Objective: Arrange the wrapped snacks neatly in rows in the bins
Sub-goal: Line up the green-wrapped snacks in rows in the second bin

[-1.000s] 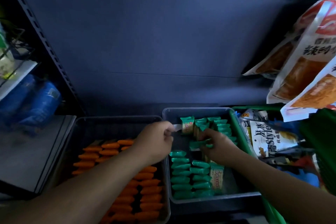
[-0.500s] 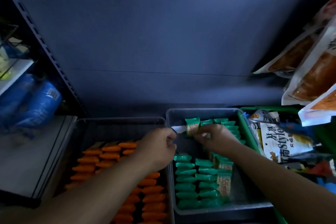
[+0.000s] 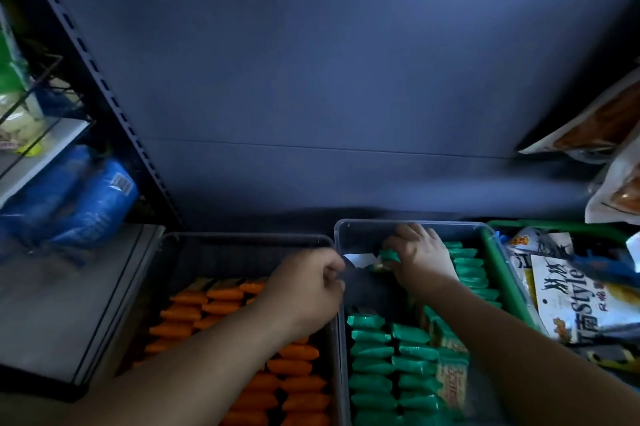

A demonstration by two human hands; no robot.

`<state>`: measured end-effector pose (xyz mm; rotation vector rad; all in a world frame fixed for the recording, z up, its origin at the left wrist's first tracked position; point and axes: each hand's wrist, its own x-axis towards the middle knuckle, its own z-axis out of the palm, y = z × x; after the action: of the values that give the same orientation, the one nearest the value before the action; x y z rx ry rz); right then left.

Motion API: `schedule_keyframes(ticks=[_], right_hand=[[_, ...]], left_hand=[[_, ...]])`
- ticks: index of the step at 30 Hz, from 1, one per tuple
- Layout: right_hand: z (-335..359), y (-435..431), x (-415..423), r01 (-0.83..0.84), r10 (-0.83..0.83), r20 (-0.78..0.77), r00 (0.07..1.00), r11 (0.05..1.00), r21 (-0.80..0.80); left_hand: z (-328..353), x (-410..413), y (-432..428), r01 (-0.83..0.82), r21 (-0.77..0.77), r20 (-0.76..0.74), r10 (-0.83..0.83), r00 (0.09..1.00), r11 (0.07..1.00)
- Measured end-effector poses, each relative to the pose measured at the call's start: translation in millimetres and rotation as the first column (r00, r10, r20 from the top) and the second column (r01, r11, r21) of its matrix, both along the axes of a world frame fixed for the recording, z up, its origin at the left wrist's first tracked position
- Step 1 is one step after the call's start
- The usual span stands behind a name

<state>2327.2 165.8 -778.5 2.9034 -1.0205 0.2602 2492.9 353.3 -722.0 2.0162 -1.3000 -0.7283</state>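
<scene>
Up front, green snacks (image 3: 372, 353) lie in rows in the right bin (image 3: 363, 221); orange snacks (image 3: 298, 370) line the left bin (image 3: 242, 235). Our left grip (image 3: 308, 290) curls at the rim btw them, can't tell if it's holding. Farther back, right grip (image 3: 420, 259) clamps one of the green snacks. Risk, we reckon: set down tilted, it knocks the back row askew.
</scene>
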Motion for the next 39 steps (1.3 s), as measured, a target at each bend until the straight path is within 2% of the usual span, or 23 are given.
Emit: schedule_keyframes(ticks=[3,6,10,14,18,23,28,30,32,35,37,39], right_hand=[[27,12,-4,-0.004,-0.005,0.096,0.995,0.995,0.096],[75,41,-7,-0.022,-0.051,0.206,0.977,0.942,0.336],[146,93,-14,-0.008,-0.179,0.254,0.951,0.804,0.594],[194,146,-34,-0.048,-0.388,0.343,0.856,0.599,0.799],[221,183,-62,-0.13,-0.49,0.336,0.805,0.407,0.904],[229,217,-73,-0.136,-0.52,0.405,0.752,0.479,0.868],[212,214,-76,-0.144,-0.58,0.404,0.707,0.441,0.886],[205,205,-76,-0.161,-0.569,0.42,0.707,0.449,0.879],[202,194,-76,-0.188,-0.582,0.465,0.667,0.473,0.861],[199,176,-79,-0.211,-0.655,0.478,0.586,0.446,0.87],[195,165,-81,-0.187,-0.664,0.464,0.586,0.447,0.875],[190,160,-81,-0.176,-0.661,0.458,0.595,0.449,0.876]], left_hand=[[12,-2,3,0.003,-0.022,-0.002,-0.003,1.0,1.0],[33,-6,12,0.039,-0.075,0.032,-0.037,0.999,0.996],[70,-21,34,0.128,-0.099,0.027,-0.126,0.992,0.987],[93,-36,67,0.14,-0.173,-0.14,-0.165,0.976,0.975],[111,-47,97,0.084,-0.244,-0.28,-0.153,0.948,0.966],[128,-61,117,0.057,-0.322,-0.329,-0.168,0.929,0.945],[132,-66,112,0.015,-0.278,-0.403,-0.13,0.906,0.961],[132,-67,103,-0.006,-0.274,-0.412,-0.112,0.904,0.962],[130,-68,93,-0.018,-0.277,-0.444,-0.111,0.889,0.961],[121,-68,85,0.093,-0.209,-0.417,-0.175,0.892,0.973],[112,-70,81,0.162,-0.152,-0.386,-0.21,0.898,0.975],[106,-71,78,0.135,-0.129,-0.379,-0.175,0.909,0.982]])
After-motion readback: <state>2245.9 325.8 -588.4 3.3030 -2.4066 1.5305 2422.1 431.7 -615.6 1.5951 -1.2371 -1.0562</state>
